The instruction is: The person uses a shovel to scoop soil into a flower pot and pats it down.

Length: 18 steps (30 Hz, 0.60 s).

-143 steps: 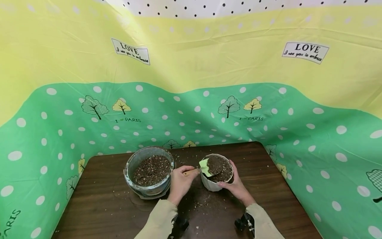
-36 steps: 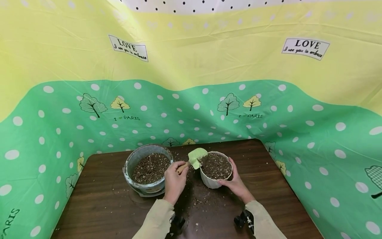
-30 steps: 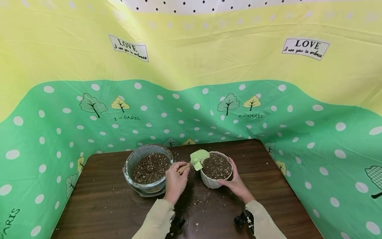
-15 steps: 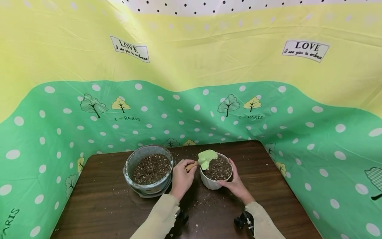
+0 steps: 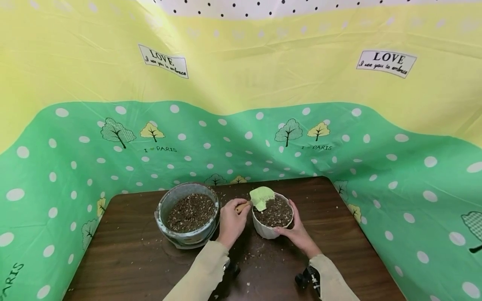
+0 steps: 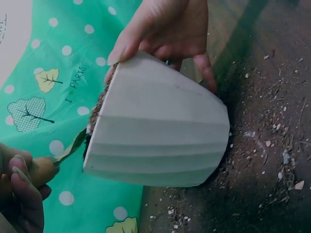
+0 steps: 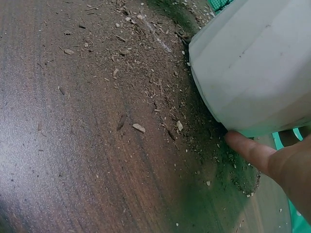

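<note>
My left hand grips the wooden handle of a small trowel with a light green blade. Its blade lies at the back left rim of a white fluted pot, its edge against the dark soil inside. On the pot's right side, my right hand holds it, thumb at the near rim and fingers round the far side. In the left wrist view the trowel's handle shows between the fingers, and the blade is seen edge-on. A fingertip touches the pot's lower wall in the right wrist view.
Left of the white pot stands a larger blue-grey planter with soil in it. Crumbs of soil are scattered over the dark wooden table. A green and yellow printed cloth hangs behind and at both sides.
At first the trowel carried a heap of soil over the white pot; now its blade shows green. Over the last second my left hand moved right, bringing the blade over the rim. The right hand stays put.
</note>
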Available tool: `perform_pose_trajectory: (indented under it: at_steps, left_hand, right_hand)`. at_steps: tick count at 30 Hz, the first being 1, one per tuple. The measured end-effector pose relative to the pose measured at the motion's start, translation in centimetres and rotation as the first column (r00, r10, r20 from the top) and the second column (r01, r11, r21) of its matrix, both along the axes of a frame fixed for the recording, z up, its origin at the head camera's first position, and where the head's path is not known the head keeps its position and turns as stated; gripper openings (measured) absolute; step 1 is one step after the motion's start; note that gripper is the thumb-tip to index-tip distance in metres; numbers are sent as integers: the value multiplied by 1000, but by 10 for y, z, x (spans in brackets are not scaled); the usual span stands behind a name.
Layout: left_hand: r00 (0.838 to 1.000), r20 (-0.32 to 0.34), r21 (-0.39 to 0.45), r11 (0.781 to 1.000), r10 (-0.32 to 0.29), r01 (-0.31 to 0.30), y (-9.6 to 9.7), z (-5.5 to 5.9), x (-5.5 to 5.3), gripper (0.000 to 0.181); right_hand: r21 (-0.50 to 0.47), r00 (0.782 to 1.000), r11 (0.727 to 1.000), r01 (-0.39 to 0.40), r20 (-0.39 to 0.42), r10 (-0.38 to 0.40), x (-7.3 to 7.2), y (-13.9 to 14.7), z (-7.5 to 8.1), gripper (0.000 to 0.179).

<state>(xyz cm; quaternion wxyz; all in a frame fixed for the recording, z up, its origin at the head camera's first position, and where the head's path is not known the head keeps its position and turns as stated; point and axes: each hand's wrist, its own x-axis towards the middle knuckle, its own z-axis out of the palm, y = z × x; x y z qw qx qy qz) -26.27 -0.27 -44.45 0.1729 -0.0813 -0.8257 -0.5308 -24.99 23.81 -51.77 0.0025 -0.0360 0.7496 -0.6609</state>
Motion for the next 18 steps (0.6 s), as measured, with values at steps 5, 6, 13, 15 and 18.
perform_pose_trajectory:
  at_steps: [5,6,13,15,18]
  left_hand:
    - [999,-1,-23,999,-49,49,8,-1,-1,14]
    - [998,-3,-36,997,-63,62,10,-2,-1,14]
    - [995,-42,-98,991,-93,89,13,0,-1,14]
    - [995,-70,-97,994,-67,60,11,1,-1,13]
    - [991,-129,-93,995,-38,26,7,3,0,13]
  right_hand:
    - [6,1000,1000,-1,1,1,-1,1,1,112]
    - [5,1000,1000,-3,-1,3,-1,1,1,112]
    - [3,1000,1000,-3,-13,3,0,0,1,112]
    - [4,1000,1000,-5,-15,5,0,0,0,112]
    - [0,1000,1000,-2,-13,2,0,1,1,112]
